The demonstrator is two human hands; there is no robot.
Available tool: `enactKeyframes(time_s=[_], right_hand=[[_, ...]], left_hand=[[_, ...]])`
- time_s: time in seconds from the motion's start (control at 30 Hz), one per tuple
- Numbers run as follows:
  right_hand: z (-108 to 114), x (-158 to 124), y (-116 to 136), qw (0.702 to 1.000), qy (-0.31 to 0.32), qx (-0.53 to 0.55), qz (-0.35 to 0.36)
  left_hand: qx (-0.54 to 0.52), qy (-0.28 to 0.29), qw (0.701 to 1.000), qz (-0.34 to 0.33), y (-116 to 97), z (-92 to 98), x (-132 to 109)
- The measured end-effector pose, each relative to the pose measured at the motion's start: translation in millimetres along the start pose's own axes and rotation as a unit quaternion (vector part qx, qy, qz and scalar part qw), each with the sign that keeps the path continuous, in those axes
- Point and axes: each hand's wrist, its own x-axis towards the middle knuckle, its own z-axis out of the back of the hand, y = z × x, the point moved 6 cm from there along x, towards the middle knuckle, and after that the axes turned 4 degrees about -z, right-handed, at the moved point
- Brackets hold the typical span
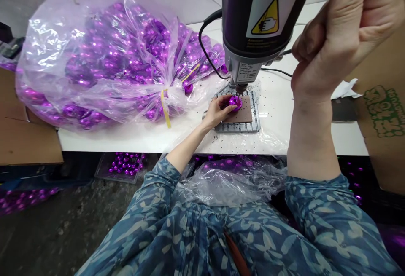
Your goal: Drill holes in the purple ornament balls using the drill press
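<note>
A shiny purple faceted ball (235,103) sits on a brown board (245,115), right under the bit of a drill press (256,19). The fingers and thumb of my left hand (217,111) close around the ball's left side. Beneath the board lies the press's grey slotted base (256,121). My right hand (335,40) is raised beside the motor housing, its fingers curled round the press's lever, of which only a short rod (286,52) shows. Whether the bit touches the ball I cannot tell.
A big clear bag (104,57) of purple balls, tied with yellow ribbon, fills the table's left. Dark shavings dot the white table (177,139). Cardboard boxes (28,120) flank both sides. Below the edge are a plastic bin (125,167) of balls and a plastic bag (228,183) at my lap.
</note>
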Motion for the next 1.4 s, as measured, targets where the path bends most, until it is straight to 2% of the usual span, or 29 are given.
enactKeyframes(time_s=[0.23, 0.47, 0.63, 0.73, 1.0, 1.2, 1.3, 1.4], right_hand=[[-1.4, -0.9, -0.3, 0.998, 0.003, 0.065, 0.003], [13.1, -12.6, -7.0, 0.997, -0.007, 0.056, 0.059], [25.6, -30.0, -11.2, 0.998, 0.020, 0.004, 0.065], [32.0, -37.9, -14.3, 0.996, 0.001, 0.000, 0.092], [46.3, -49.4, -44.0, 0.983, -0.028, 0.016, 0.182], [56.2, -59.2, -58.1, 0.980, -0.030, 0.011, 0.197], [50.5, -58.7, -48.7, 0.981, -0.027, 0.010, 0.190], [33.6, -42.0, -22.3, 0.987, -0.029, 0.015, 0.155]], left_hand=[[0.075, -0.002, 0.995, -0.065, -19.1, -11.7, -13.3], [0.053, -0.008, 0.997, -0.061, -11.4, -18.0, -15.0], [0.048, 0.000, 0.996, -0.069, -9.7, -19.1, -16.4], [0.049, -0.002, 0.996, -0.071, -8.8, -19.0, -16.9], [0.043, -0.002, 0.996, -0.074, -6.4, -19.3, -15.1], [0.029, 0.000, 0.997, -0.072, -5.8, -20.9, -14.4], [0.025, -0.006, 0.997, -0.073, -5.9, -20.3, -14.2], [0.025, -0.005, 0.997, -0.077, -7.4, -21.4, -13.8]])
